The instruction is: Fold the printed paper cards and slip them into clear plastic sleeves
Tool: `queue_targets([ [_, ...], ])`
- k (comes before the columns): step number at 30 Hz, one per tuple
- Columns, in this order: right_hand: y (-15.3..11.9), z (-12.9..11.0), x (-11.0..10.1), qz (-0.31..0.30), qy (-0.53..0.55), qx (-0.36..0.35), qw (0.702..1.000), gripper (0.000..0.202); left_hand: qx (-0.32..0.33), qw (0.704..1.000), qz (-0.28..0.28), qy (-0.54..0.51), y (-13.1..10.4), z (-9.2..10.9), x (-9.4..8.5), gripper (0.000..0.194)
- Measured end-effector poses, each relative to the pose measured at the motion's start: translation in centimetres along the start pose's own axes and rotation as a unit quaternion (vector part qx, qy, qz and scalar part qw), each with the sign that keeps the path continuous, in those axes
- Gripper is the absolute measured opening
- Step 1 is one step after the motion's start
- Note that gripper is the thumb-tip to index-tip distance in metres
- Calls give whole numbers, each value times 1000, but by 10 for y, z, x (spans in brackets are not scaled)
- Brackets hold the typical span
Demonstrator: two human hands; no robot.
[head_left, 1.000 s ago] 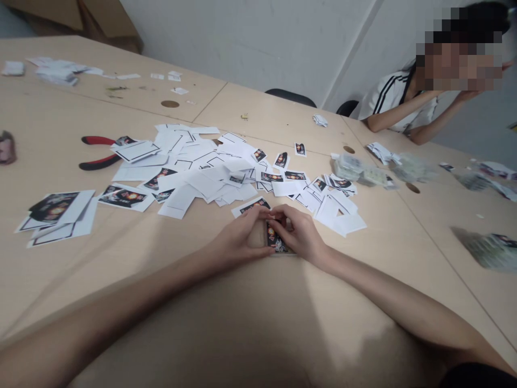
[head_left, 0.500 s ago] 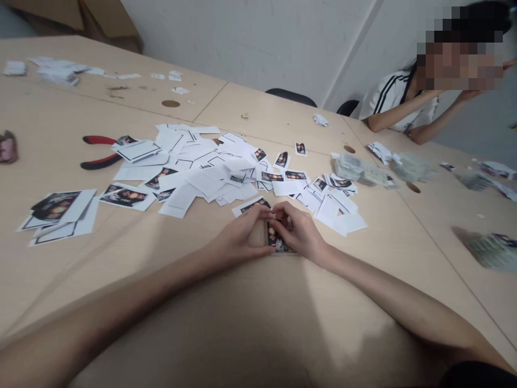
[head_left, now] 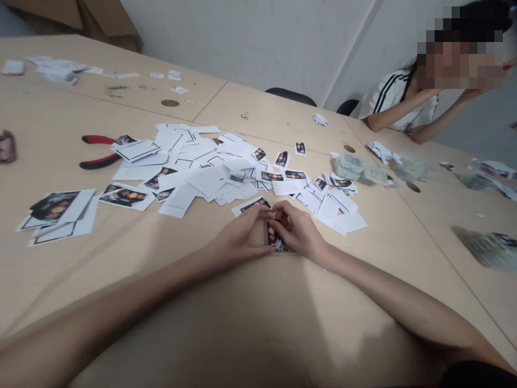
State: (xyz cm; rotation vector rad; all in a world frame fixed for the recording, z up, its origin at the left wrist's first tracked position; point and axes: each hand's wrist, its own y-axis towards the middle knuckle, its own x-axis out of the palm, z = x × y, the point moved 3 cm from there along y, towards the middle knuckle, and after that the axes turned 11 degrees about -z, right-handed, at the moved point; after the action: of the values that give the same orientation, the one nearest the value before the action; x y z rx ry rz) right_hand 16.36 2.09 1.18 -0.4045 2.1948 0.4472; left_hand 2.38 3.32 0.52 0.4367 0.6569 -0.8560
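Observation:
A small clear case with a dark printed card (head_left: 276, 238) in it lies on the table between my hands. My left hand (head_left: 242, 234) grips its left side, thumb at the near edge and fingers at the far edge. My right hand (head_left: 301, 231) covers its right part, with the thumb pressed on the card and the fingers curled at the far edge. Just beyond my hands lies a printed card (head_left: 253, 205). A large heap of white paper pieces (head_left: 210, 180), some with dark prints, spreads behind it.
Red-handled pliers (head_left: 99, 161) lie left of the heap. More printed cards (head_left: 60, 213) are stacked at the left. Clear plastic cases (head_left: 349, 166) stand at the right, others (head_left: 495, 250) farther right. Across the table sits a person (head_left: 398, 102) with raised forearms.

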Motion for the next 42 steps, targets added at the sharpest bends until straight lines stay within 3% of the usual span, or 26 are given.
queue_targets([
  [24, -1, 4, 3, 18, 11, 2, 1000, 18, -11, 1000, -1, 1, 1, -5, 2, 54],
  [33, -1, 3, 1, 13, -4, 14, 1000, 17, -35, 999, -5, 19, -4, 5, -2, 46],
  [38, 0, 6, 2, 13, 6, 13, 1000, 18, 26, 996, 1, 83, -5, 10, -4, 27],
  [42, 0, 5, 1, 14, 11, 10, 1000, 18, 36, 992, 13, 121, -5, 11, -5, 28],
])
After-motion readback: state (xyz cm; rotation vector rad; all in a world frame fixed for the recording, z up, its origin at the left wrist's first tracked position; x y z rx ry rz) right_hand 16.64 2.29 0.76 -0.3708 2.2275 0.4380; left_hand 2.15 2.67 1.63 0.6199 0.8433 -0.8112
